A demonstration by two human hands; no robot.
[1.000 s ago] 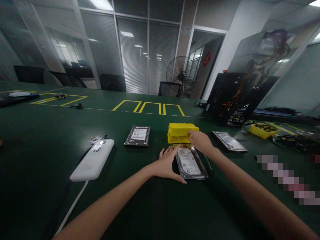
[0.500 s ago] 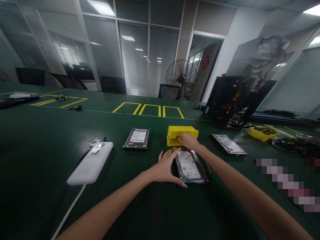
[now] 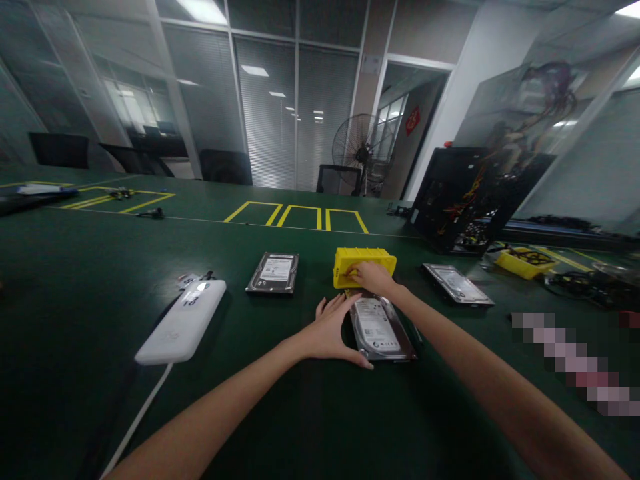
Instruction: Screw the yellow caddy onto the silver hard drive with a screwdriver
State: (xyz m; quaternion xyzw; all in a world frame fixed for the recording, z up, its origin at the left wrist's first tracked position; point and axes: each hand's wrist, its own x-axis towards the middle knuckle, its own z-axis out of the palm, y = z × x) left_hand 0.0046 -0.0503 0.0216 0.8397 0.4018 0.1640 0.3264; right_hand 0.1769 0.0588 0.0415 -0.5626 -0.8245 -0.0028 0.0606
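Observation:
A silver hard drive (image 3: 379, 328) with a white label lies flat on the green table in front of me. My left hand (image 3: 333, 333) is open along its left side, the thumb at the near edge and the fingers spread toward the far corner. Just behind the drive, a small yellow bin (image 3: 365, 255) stands tipped with its opening toward me. My right hand (image 3: 373, 277) reaches into its mouth with bent fingers closed together; whatever they may hold is hidden. A slim dark tool (image 3: 418, 333) shows partly beside the drive, under my right forearm.
Other hard drives lie left (image 3: 274, 273) and right (image 3: 457, 285). A white power bank (image 3: 183, 323) with a cable is at left. An opened computer case (image 3: 450, 200), another yellow bin (image 3: 525, 263) and tangled cables (image 3: 595, 287) stand at right. Yellow tape (image 3: 300, 208) marks the table's far side.
My right hand's fingertips have shifted slightly left inside the yellow bin. My left hand and the hard drive keep their places; the whole view has tilted a little.

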